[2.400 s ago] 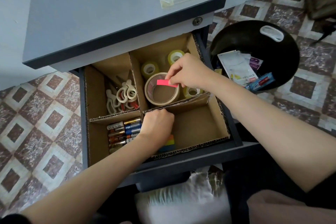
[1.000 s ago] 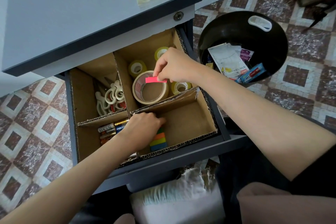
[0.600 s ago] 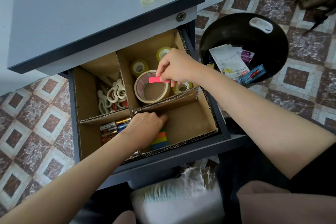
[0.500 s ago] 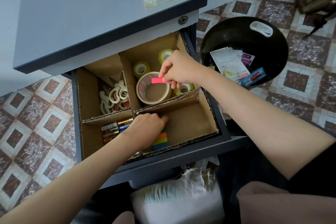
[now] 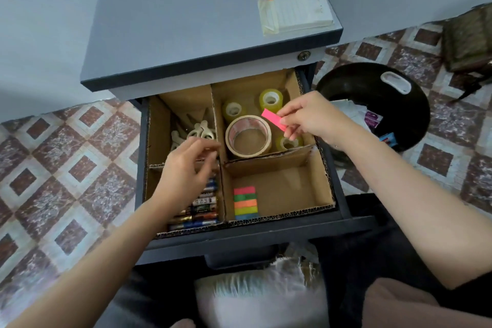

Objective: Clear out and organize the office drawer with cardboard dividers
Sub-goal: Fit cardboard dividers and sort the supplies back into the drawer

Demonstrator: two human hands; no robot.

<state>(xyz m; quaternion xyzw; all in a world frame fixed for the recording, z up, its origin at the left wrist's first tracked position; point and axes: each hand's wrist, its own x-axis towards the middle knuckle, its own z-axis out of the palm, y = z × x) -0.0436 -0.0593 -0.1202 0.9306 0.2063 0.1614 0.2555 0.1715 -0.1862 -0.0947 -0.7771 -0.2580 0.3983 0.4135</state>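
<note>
The right hand (image 5: 306, 118) pinches a pink flag (image 5: 273, 120) above the tape rolls (image 5: 249, 121); left hand (image 5: 187, 165) hovers loosely curled, empty.

- On my left hand (image 5: 190, 165) the fingers (image 5: 211, 153) were blurred; I couldn't tell if they held anything.
- That hand hid part of the batteries (image 5: 205, 208) and the scissors (image 5: 203, 129).
- My right hand (image 5: 306, 117) covered one end of the pink strip (image 5: 271, 118) and part of a small tape roll (image 5: 288, 143).

Soft, even light — wide-angle bend
Left hand (image 5: 186, 168) over the drawer (image 5: 253, 234) is motion-blurred; tiles (image 5: 66, 168) left of the drawer curve — deep shade below it.
</note>
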